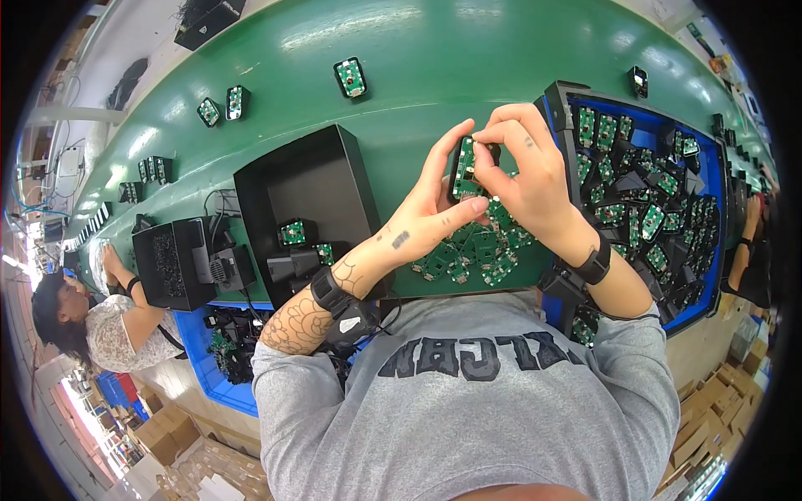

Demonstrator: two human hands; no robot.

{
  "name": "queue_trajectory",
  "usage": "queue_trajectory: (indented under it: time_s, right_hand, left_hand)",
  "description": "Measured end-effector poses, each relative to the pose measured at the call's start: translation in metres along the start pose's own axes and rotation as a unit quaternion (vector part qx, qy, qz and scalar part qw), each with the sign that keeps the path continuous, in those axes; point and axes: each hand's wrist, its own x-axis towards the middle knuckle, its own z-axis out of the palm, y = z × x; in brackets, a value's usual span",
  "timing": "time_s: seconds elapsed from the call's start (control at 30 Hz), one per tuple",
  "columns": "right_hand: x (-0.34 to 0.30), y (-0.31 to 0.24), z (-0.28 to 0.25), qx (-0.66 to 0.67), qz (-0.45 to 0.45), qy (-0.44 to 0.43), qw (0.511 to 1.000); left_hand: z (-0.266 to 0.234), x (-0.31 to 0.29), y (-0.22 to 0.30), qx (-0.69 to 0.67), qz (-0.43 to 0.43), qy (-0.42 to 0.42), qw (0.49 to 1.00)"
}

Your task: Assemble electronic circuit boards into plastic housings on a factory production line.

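Note:
Above the table, my left hand (434,196) holds a small black plastic housing with a green circuit board (462,167) in it, thumb along the near end and fingers behind. My right hand (526,163) is closed at the board's upper right edge, its thumb and forefinger pinched together against it. Whether a small part sits between those fingertips is hidden. Just below both hands lies a loose pile of bare green circuit boards (459,255). Black bands circle both wrists.
A black bin (305,179) holding a few units stands left of my hands, beside a smaller black box (163,263) of small dark parts. At right is a blue-lined crate (714,242) full of housings and boards. Several units (351,77) stand farther back. A co-worker (109,321) sits at left.

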Motion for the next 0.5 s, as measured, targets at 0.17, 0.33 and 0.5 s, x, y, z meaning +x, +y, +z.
queue_trajectory:
  time_s: [0.17, 0.33, 0.5]
  right_hand:
    - [0.001, 0.007, -0.004, 0.010, -0.029, -0.031, 0.999]
    - [0.000, 0.010, -0.005, 0.012, -0.047, -0.029, 0.998]
    - [-0.001, 0.004, -0.001, 0.134, 0.094, -0.021, 0.986]
  left_hand:
    - [-0.001, 0.002, -0.003, 0.006, 0.012, 0.002, 1.000]
    - [-0.001, 0.002, -0.004, -0.002, 0.024, -0.002, 1.000]
    - [0.000, 0.003, -0.006, 0.004, 0.041, 0.014, 0.999]
